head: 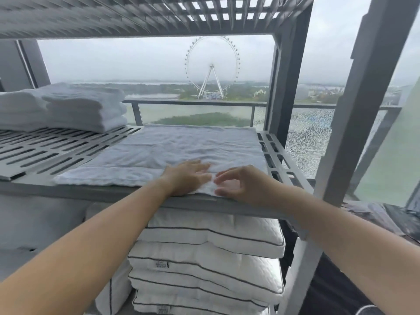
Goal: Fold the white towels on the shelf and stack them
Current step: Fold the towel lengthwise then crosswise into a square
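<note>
A white towel [181,146] lies spread flat on the right half of the grey shelf [68,153], with its near hem along the front rim. The cloth is terry, lightly wrinkled and rectangular, with a plain woven band near the front edge. The shelf deck is rigid and perforated with rows of oblong slots.

The left hand [188,178] is released, resting palm down on the near part of the towel with fingers straight. The right hand [236,185] is just beside it at the near hem, fingers curved. Motion blur prevents confirming whether it pinches the cloth.

A stack of folded towels [86,110], thick with rounded folds, sits at the shelf's back left. Quilted white pillows [211,237] with dark piping are stacked on the tier below.
</note>
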